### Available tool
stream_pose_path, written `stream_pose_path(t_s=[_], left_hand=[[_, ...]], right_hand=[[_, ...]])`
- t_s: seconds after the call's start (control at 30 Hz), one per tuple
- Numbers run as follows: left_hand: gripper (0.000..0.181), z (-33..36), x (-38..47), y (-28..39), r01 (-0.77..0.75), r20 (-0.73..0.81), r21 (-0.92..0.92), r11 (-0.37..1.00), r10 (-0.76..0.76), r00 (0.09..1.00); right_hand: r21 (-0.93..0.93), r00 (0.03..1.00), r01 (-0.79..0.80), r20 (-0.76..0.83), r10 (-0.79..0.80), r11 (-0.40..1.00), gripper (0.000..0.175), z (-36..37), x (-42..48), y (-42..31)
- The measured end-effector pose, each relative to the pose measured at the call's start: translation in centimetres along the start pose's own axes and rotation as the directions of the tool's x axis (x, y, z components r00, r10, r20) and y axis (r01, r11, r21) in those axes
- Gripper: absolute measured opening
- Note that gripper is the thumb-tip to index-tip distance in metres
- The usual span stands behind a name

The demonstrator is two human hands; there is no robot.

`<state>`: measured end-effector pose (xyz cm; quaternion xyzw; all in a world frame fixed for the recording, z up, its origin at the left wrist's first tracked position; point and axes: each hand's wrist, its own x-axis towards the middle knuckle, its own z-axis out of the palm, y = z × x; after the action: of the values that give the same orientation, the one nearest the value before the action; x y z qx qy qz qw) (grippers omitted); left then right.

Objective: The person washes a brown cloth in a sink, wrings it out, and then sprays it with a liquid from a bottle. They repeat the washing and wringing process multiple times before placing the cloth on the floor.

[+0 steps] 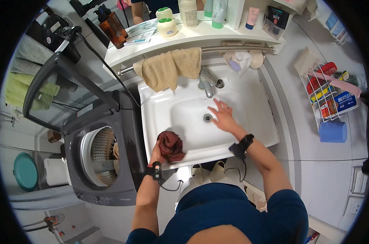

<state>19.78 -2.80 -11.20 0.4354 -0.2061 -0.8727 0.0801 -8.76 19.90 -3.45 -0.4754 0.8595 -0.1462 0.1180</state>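
Observation:
A bunched dark red cloth [171, 145] is in my left hand [157, 154], over the near left corner of the white washbasin [248, 138]. My right hand [225, 117] is over the bowl with its fingers spread and nothing in it, just right of the metal drain [208, 118]. The chrome faucet [206, 84] stands at the basin's back, beyond my right hand. Both wrists wear black straps with small devices and cables.
Left of the basin is a top-loading washing machine [131, 146] with its lid raised. A tan towel [172, 68] hangs on a rail under a shelf [184, 38] of bottles and jars. A wire rack [320, 103] with combs is on the right wall.

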Motion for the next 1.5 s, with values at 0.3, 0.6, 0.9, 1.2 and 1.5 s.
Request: stream_pose_path(t_s=[0.3,0.6,0.9,1.2,1.5], left_hand=[[0.052,12.3,-6.3,-2.8,-0.225,0.367,-0.149,0.963,0.266,0.892],[0.045,6.9,-10.7,0.7,-0.629,0.092,0.253,0.735,0.629,0.772],[0.032,-3.2,-15.9,-4.7,-0.401,0.033,0.152,0.903,0.401,0.916],[0.032,2.1,-13.9,-1.6,-0.432,0.280,0.168,0.886,0.377,0.883],[0.028,9.2,-12.8,-2.3,-0.334,0.501,0.344,0.878,0.129,0.856]], right_hand=[[0.855,0.975,0.119,-0.006,-0.220,0.505,0.082,2.3,-1.8,-12.3],[0.725,0.920,0.338,-0.389,-0.048,0.601,0.052,3.6,14.3,-16.4],[0.208,0.965,0.059,0.238,-0.109,0.976,0.061,16.3,20.5,-17.3],[0.343,0.745,0.205,0.553,-0.373,0.917,0.053,11.7,-4.2,-17.2],[-0.014,0.875,-0.484,0.002,0.485,0.875,0.051,3.3,-20.8,1.1]])
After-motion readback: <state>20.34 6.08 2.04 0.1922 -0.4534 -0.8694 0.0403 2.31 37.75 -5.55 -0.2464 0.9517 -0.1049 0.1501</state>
